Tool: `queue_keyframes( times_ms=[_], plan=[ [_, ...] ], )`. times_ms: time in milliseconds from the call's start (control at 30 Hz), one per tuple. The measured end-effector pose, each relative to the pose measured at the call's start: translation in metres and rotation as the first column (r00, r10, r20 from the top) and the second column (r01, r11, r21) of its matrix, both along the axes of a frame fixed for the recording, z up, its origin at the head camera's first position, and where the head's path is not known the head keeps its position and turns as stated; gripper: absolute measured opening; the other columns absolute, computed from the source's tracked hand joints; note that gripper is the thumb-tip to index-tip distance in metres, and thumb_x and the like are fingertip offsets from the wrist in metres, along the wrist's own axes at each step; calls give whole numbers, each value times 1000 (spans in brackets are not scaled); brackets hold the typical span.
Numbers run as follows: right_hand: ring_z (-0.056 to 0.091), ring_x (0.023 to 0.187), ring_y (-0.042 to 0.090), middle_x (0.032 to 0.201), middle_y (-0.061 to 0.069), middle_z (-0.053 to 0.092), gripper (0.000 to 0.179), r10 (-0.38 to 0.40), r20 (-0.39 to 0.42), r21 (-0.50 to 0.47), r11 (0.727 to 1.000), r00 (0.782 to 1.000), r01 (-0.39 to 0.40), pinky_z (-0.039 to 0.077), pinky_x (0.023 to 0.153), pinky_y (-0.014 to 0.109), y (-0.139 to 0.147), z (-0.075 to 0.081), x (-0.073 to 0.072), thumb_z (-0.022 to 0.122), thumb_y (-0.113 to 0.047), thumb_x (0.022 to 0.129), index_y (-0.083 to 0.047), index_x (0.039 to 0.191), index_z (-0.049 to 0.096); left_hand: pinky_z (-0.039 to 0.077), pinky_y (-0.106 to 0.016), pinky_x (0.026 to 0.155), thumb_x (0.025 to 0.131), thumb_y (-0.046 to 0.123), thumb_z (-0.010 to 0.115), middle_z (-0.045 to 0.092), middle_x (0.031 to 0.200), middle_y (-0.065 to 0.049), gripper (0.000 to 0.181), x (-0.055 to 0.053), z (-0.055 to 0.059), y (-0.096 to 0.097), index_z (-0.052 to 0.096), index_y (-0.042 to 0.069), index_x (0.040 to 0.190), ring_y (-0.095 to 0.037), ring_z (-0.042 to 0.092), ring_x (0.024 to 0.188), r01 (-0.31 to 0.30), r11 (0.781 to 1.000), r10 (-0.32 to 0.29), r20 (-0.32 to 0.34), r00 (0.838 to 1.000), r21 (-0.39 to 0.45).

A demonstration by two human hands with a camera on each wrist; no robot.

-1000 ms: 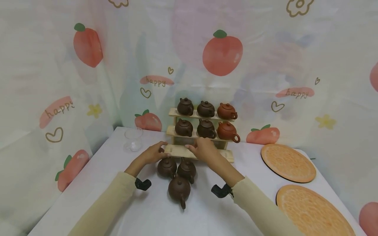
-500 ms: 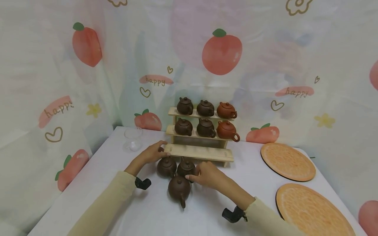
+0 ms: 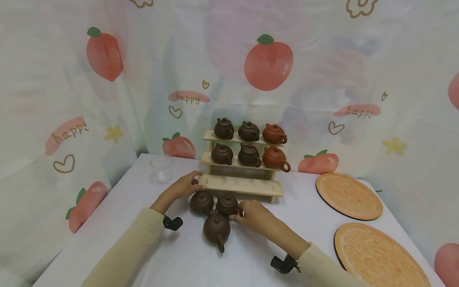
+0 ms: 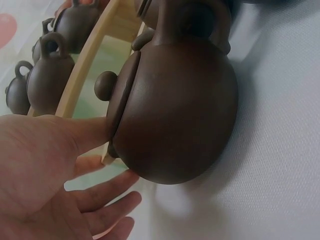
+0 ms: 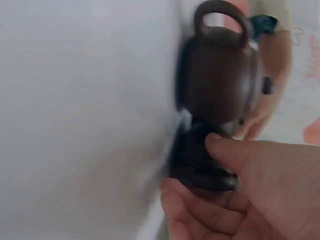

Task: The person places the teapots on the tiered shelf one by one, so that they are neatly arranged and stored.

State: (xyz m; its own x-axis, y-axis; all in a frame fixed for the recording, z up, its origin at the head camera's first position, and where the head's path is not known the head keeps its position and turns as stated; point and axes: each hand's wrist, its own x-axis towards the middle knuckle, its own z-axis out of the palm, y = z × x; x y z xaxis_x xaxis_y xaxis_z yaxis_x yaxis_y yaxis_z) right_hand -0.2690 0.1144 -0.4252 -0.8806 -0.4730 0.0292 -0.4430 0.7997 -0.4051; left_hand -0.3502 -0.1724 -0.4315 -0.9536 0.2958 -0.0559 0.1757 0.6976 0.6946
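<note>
**Clearly, your right hand (image 3: 256,215) pinches the rear-right teapot (image 3: 226,205) by its handle**

Your thumb and fingers meet around that handle; whether the pot's base touches the table (image 3: 179,255), I cannot tell. It sits just before the wooden rack (image 3: 244,185). Your left hand (image 3: 183,185) holds the left end of the rack's lowest board between thumb and forefinger, its other fingers extended. Near that hand is the rear-left teapot (image 3: 201,202); the front teapot (image 3: 216,228) stands nearer you. Above, two boards carry four dark teapots (image 3: 222,154) and two reddish teapots (image 3: 274,157). Farther out, you have a clear glass vessel (image 3: 161,169) left and two round orange mats (image 3: 348,196) right.
</note>
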Motion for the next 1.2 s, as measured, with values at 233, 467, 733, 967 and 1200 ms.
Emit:
queue_keyframes(
  times_ms=[233,467,733,967,1200],
  plan=[
    [62,68,20,67,3,61,26,-4,-43,14,1000,999,4,47,61,40,-4,-14,3,75,-23,99,-9,80,66,50,-56,104,104,30,69,64,136,-30,63,1,0,1,44,4,155,-42,62,126,-21,1000,21,24,999,0],
    [69,74,29,72,9,66,22,3,-80,1,1000,997,-3,51,64,46,3,-18,9,73,-20,100,-6,85,66,51,-56,103,104,30,69,64,136,-31,62,1,0,3,45,4,155,-43,62,126,-23,1000,23,16,1000,-10],
    [62,70,20,70,3,61,22,-11,-65,-6,1000,998,11,47,62,41,18,-15,18,72,-21,101,-8,85,65,49,-58,106,105,31,68,63,137,-31,62,2,0,2,44,3,155,-44,61,129,-19,1000,20,19,1000,-6],
    [51,66,15,66,-2,55,25,-33,-45,-50,998,998,30,44,60,35,41,-13,28,72,-21,101,-11,81,61,49,-56,105,105,34,67,64,136,-31,65,3,2,3,43,3,155,-44,61,127,-2,1000,2,14,1000,-24],
    [51,67,14,68,-3,58,24,-56,-52,-43,998,997,54,43,60,34,66,-15,38,72,-22,101,-13,81,60,49,-57,105,104,33,69,63,136,-31,65,0,0,2,43,4,156,-44,60,128,-19,1000,19,24,1000,-25]
  ],
)
